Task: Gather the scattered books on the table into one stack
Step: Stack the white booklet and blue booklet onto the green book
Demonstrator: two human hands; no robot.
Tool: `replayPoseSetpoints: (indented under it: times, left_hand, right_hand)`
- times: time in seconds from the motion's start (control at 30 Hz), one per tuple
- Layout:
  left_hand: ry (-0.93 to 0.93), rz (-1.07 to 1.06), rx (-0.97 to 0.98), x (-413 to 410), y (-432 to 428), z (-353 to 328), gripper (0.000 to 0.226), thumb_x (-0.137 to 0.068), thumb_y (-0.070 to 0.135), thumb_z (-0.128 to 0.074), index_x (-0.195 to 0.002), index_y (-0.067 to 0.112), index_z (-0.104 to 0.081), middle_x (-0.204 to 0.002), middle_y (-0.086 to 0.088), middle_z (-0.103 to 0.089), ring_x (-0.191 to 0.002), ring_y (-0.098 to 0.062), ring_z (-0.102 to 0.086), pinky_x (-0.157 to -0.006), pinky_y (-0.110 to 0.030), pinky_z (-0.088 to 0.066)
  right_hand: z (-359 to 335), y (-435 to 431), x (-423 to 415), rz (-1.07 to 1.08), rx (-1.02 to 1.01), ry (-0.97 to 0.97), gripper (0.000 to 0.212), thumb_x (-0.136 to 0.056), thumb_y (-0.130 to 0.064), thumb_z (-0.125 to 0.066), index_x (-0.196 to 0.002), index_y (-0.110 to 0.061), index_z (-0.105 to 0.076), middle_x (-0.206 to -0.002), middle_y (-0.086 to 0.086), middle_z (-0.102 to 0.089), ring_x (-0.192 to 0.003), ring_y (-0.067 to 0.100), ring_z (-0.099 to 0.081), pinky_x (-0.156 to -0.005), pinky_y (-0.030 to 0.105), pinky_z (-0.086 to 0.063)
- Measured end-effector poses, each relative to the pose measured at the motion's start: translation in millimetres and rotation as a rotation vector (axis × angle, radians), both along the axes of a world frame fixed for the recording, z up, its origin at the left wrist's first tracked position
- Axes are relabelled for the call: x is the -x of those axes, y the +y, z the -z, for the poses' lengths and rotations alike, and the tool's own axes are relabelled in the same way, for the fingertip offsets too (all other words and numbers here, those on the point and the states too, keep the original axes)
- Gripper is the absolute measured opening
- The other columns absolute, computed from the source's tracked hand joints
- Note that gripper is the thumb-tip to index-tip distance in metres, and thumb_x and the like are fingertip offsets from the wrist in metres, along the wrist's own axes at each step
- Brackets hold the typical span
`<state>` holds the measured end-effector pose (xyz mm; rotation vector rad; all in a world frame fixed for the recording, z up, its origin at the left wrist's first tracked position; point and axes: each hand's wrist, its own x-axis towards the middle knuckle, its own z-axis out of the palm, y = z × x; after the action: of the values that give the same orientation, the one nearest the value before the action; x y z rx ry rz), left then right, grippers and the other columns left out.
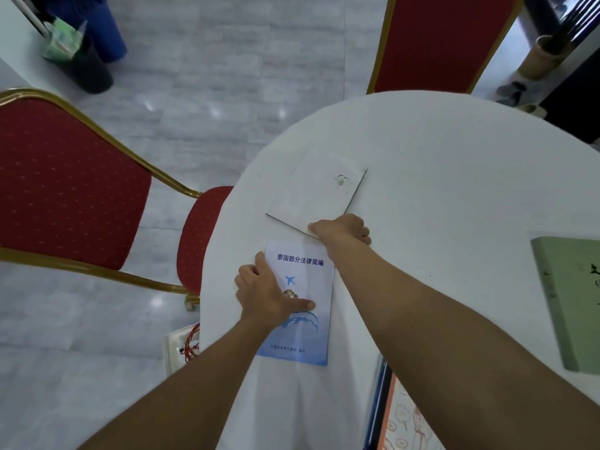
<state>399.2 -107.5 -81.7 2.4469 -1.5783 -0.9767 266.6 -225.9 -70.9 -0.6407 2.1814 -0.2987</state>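
A white and blue booklet (305, 332) with an aeroplane picture lies near the left edge of the round white table (454, 190). My left hand (268, 293) grips its left edge, thumb lying across the cover. Just beyond it lies a white book (311, 193) with a small logo. My right hand (342, 228) grips that book's near right corner, fingers curled at the edge. A pale green book (571, 303) lies at the table's right side. An orange-patterned book (406, 420) with a blue one under it sits at the near edge.
Two red chairs with gold frames stand around the table, one on the left (71, 190) and one behind (438, 40). A black bin (87, 69) stands on the grey floor at the far left. A bag with red cord (185, 349) sits below the table's left edge.
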Motion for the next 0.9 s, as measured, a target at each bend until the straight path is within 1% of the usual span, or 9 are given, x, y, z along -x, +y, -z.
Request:
replayPoseSetpoints:
  times: [0.13, 0.27, 0.33, 0.37, 0.43, 0.5, 0.6, 0.67, 0.9]
  left_hand:
    - [0.006, 0.014, -0.015, 0.1, 0.8, -1.9, 0.143, -0.038, 0.066, -0.090, -0.151, 0.022, -0.012, -0.126, -0.008, -0.034, -0.119, -0.027, -0.037, -0.098, -0.037, -0.039]
    - [0.046, -0.022, 0.004, -3.3, 6.1, -5.6, 0.134, -0.044, 0.059, -0.091, -0.149, 0.022, -0.017, -0.127, -0.011, -0.035, -0.120, -0.031, -0.037, -0.100, -0.040, -0.038]
    - [0.100, -0.080, 0.017, -6.4, 7.2, -7.6, 0.120, -0.050, 0.049, -0.093, -0.145, 0.018, -0.026, -0.128, -0.013, -0.037, -0.122, -0.033, -0.038, -0.100, -0.041, -0.038]
    - [0.136, -0.111, 0.022, -7.3, 7.6, -8.6, 0.110, -0.053, 0.043, -0.093, -0.141, 0.015, -0.032, -0.127, -0.013, -0.039, -0.120, -0.033, -0.041, -0.100, -0.041, -0.039]
    - [0.208, -0.139, 0.022, -8.1, 10.9, -10.8, 0.088, -0.062, 0.033, -0.091, -0.131, 0.011, -0.041, -0.124, -0.012, -0.041, -0.113, -0.031, -0.048, -0.097, -0.040, -0.045]
    - [0.266, -0.129, 0.038, -5.8, 18.5, -13.9, 0.067, -0.071, 0.024, -0.084, -0.124, 0.013, -0.044, -0.120, -0.010, -0.048, -0.103, -0.028, -0.054, -0.091, -0.041, -0.050]
    - [0.292, -0.094, 0.081, 1.3, 29.0, -18.3, 0.040, -0.082, 0.012, -0.062, -0.118, 0.020, -0.046, -0.111, -0.005, -0.061, -0.099, -0.028, -0.061, -0.085, -0.039, -0.052]
    - [0.339, -0.090, 0.067, 8.0, 32.9, -23.6, 0.035, -0.085, 0.008, -0.050, -0.117, 0.023, -0.046, -0.106, -0.003, -0.064, -0.097, -0.028, -0.062, -0.085, -0.039, -0.051]
    - [0.424, -0.093, 0.173, 39.7, 36.2, -54.6, 0.027, -0.085, 0.024, -0.048, -0.112, 0.028, -0.050, -0.100, -0.002, -0.067, -0.085, -0.021, -0.062, -0.076, -0.037, -0.050]
  right_hand:
    - [-0.1, -4.8, 16.5, 0.012, 0.037, -0.151, 0.073, -0.074, -0.022, -0.084, -0.136, 0.000, -0.051, -0.134, 0.014, -0.059, -0.123, 0.032, -0.058, -0.101, 0.043, -0.054]
    - [-8.0, 1.0, 36.1, 0.096, 0.121, -0.392, 0.055, -0.079, -0.002, -0.080, -0.128, 0.002, -0.057, -0.126, 0.014, -0.064, -0.103, 0.026, -0.061, -0.094, 0.038, -0.055]
    - [-12.4, 10.4, 45.0, 0.156, 0.175, -0.489, 0.044, -0.080, 0.005, -0.076, -0.121, -0.001, -0.059, -0.122, 0.012, -0.066, -0.105, 0.026, -0.065, -0.091, 0.042, -0.059]
    - [-15.3, 16.2, 50.0, 0.183, 0.188, -0.553, 0.038, -0.083, 0.008, -0.072, -0.117, -0.003, -0.058, -0.119, 0.012, -0.066, -0.102, 0.027, -0.068, -0.081, 0.041, -0.062]
    - [-19.7, 28.6, 61.9, 0.216, 0.215, -0.655, 0.026, -0.088, 0.013, -0.061, -0.106, -0.006, -0.062, -0.109, 0.013, -0.069, -0.080, 0.028, -0.076, -0.061, 0.037, -0.064]
    - [-22.4, 43.7, 77.1, 0.228, 0.245, -0.691, 0.030, -0.090, 0.015, -0.054, -0.094, -0.013, -0.064, -0.099, 0.010, -0.070, -0.064, 0.027, -0.076, -0.054, 0.034, -0.064]
    - [-23.0, 68.3, 103.4, 0.236, 0.280, -0.715, 0.034, -0.092, 0.014, -0.052, -0.100, -0.017, -0.065, -0.105, 0.007, -0.069, -0.080, 0.031, -0.074, -0.062, 0.037, -0.065]
    - [-21.8, 85.9, 121.0, 0.267, 0.306, -0.740, 0.036, -0.093, 0.013, -0.051, -0.108, -0.017, -0.065, -0.107, 0.005, -0.069, -0.085, 0.031, -0.073, -0.065, 0.041, -0.065]
    - [-32.7, 140.8, 184.0, 0.534, 0.480, -0.857, 0.037, -0.096, 0.012, -0.052, -0.120, -0.013, -0.066, -0.118, 0.010, -0.071, -0.087, 0.032, -0.077, -0.065, 0.038, -0.064]
